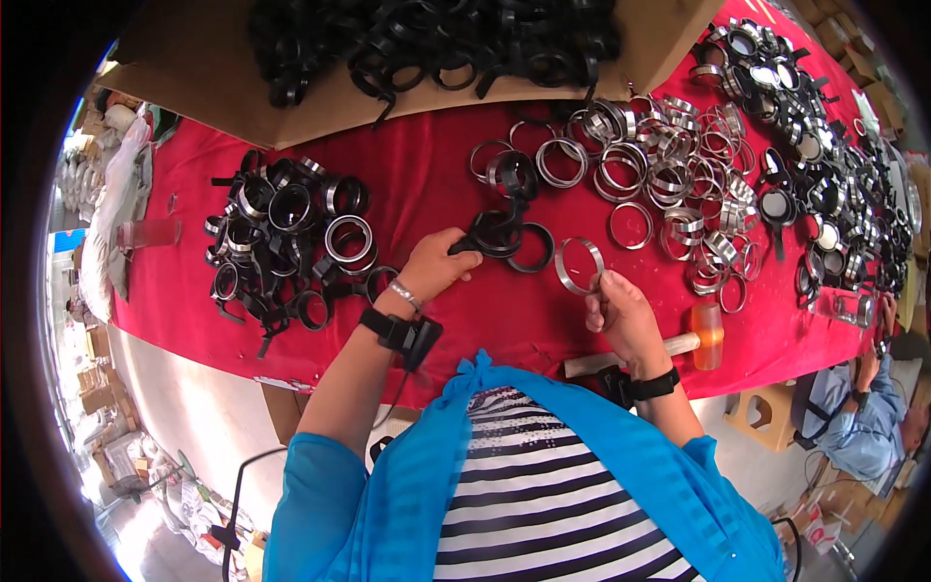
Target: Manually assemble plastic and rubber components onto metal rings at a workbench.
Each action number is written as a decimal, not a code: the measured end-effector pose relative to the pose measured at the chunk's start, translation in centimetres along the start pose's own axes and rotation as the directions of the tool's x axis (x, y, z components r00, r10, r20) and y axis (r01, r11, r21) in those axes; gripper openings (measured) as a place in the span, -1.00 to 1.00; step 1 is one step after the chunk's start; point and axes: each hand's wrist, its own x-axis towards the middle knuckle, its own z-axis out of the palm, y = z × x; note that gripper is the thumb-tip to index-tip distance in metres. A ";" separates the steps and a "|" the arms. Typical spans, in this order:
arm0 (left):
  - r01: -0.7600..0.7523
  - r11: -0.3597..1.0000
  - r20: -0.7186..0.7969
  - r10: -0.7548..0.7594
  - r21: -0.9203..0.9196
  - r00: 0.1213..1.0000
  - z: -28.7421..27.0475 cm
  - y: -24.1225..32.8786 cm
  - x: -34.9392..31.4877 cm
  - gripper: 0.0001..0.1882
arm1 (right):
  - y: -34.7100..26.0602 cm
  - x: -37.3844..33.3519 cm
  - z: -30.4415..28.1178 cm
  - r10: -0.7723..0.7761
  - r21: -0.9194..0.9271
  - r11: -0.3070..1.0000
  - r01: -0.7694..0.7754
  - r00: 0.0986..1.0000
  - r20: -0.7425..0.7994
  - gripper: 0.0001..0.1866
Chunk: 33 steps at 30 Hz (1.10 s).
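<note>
My left hand [433,269] is closed on the tab of a black plastic ring [497,236] over the middle of the red cloth. Another black ring [532,247] lies just right of it, and a third black ring [519,175] stands a little farther off. Between thumb and fingers, my right hand [623,312] pinches a thin silver metal ring [580,266], tilted on edge. Loose silver rings [631,225] are heaped beyond this hand. A mallet [708,336] with an orange head and pale handle lies beside my right wrist.
Black rings, several with silver rims, form a pile [291,208] at left. A cardboard box [335,121] of black rings stands at the far edge. More black pieces [824,184] cover the right side. A clear jar [150,234] lies far left. Another person [853,417] sits at right.
</note>
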 end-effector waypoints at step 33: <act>-0.311 0.558 -0.043 0.440 -0.769 0.897 7.0 4.3 -7.7 -0.77 | 0.9 -5.1 3.2 -0.061 0.038 0.998 0.053 0.968 0.243 -0.71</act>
